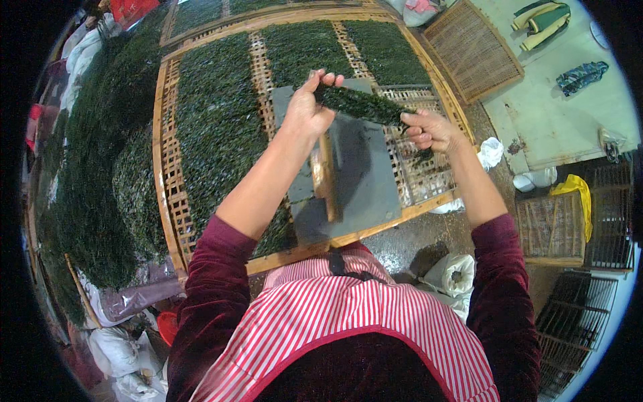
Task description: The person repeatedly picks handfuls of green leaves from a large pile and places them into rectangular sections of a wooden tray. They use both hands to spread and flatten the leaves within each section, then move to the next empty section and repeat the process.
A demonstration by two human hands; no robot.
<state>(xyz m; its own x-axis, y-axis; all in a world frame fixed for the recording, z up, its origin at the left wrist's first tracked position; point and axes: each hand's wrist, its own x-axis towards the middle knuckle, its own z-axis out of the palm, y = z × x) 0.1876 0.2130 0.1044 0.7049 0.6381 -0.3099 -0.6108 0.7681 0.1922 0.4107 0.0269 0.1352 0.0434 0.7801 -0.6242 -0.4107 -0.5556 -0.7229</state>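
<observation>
Stretched between my two hands, over a wooden lattice rack, is a long clump of dark green, seaweed-like strands. My left hand grips its left end, and my right hand holds the right end. Beneath the clump lies a flat grey board with a cylindrical wooden piece on it, its upper part hidden by my hands. Spread layers of the same green material cover parts of the rack in long bands. Bare lattice shows at the right of the board.
Piles of green material fill the left side. A second rack lies at the far side. Woven panels lean at right, near a pale surface with garments and a yellow cloth. White sacks sit lower left.
</observation>
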